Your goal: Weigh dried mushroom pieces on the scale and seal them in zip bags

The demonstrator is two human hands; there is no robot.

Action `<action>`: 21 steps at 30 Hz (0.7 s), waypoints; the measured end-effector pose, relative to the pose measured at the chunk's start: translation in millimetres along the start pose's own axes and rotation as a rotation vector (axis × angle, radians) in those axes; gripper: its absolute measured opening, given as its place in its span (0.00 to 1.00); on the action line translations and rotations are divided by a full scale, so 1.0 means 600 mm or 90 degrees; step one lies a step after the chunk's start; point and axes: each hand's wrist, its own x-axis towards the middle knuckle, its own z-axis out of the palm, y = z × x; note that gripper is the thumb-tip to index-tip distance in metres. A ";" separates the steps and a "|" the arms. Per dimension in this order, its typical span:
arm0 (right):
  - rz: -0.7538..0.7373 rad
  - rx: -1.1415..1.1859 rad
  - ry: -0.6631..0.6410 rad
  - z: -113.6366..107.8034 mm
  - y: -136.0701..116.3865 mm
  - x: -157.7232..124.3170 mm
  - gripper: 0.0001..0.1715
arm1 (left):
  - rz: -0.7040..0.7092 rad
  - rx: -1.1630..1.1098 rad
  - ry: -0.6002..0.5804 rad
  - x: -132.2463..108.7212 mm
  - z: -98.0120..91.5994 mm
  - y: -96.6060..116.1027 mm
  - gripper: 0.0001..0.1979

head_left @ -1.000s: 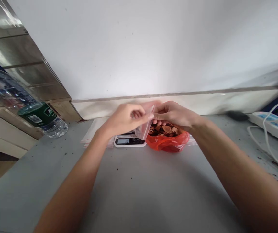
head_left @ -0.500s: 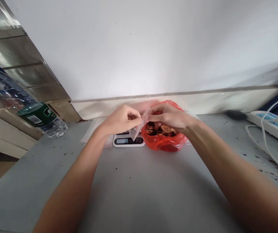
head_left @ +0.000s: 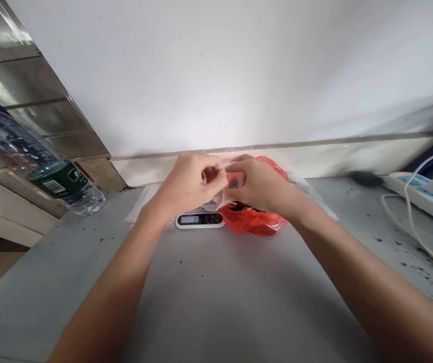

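Note:
A small clear plastic bag (head_left: 218,200) hangs between my two hands, above the back of a white digital scale (head_left: 200,220). My left hand (head_left: 191,184) pinches the bag's left edge between thumb and fingers. On the other side, my right hand (head_left: 259,185) is closed on its right edge. What lies inside the bag is too blurred to name. A red plastic bag (head_left: 256,223) with brown dried pieces in it stands right of the scale, partly hidden under my right hand. The scale's display is lit.
Stacks of flat clear bags lie left (head_left: 144,201) and right (head_left: 316,199) of the scale. A water bottle (head_left: 59,176) is at the left. A power strip (head_left: 424,194) with white cables sits at the right, near dark crumbs. A wall rises behind.
Both hands have turned and come slightly closer to the camera, with the clear bag spread wider between them. My right hand now covers more of the red bag's contents.

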 end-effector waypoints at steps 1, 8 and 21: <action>0.008 -0.001 -0.006 -0.005 0.002 -0.001 0.05 | 0.011 -0.008 0.030 0.001 0.000 -0.002 0.12; -0.026 0.070 0.031 -0.049 0.015 -0.012 0.54 | -0.289 -0.282 0.178 0.014 0.002 -0.061 0.18; 0.140 -0.150 -0.210 -0.175 0.077 -0.053 0.22 | -0.294 -0.438 0.034 0.031 0.018 -0.068 0.11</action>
